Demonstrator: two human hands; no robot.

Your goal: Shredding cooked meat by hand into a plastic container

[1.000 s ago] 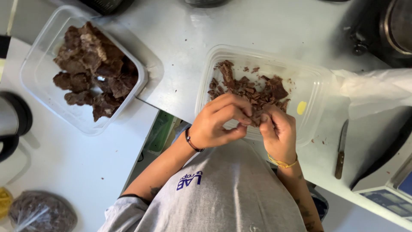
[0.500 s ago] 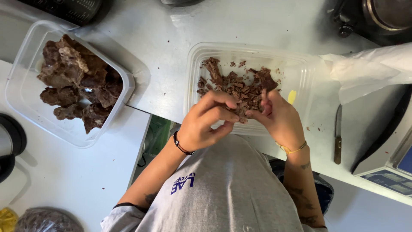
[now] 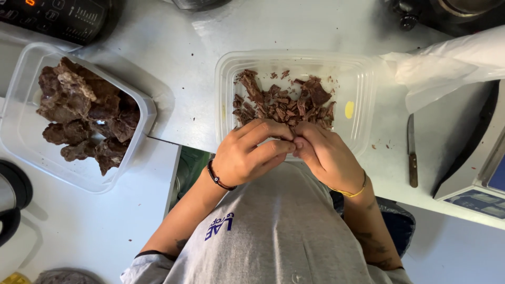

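My left hand [image 3: 251,153] and my right hand [image 3: 325,155] meet fingertip to fingertip over the near rim of a clear plastic tub [image 3: 363,100]. Between the fingers both hands pinch a small brown piece of meat, mostly hidden by the fingers. Inside the tub lies a heap of small torn brown meat pieces [image 3: 284,102] and a yellow spot shows on its floor. A second clear tub [image 3: 21,131] at the left holds large dark brown meat chunks [image 3: 84,113]. A dark band circles my left wrist, a yellow one my right.
A knife with a wooden handle [image 3: 412,152] lies right of the tub. A scale [image 3: 473,179] stands at the right edge, white plastic wrap [image 3: 447,63] behind it. A black appliance with a panel [image 3: 58,16] sits at the top left. A gap [image 3: 187,168] separates two tables.
The right hand has dropped from the heap of pieces back to the left hand's fingertips, and both hands now close together near the tub's front rim. The camera view has shifted.
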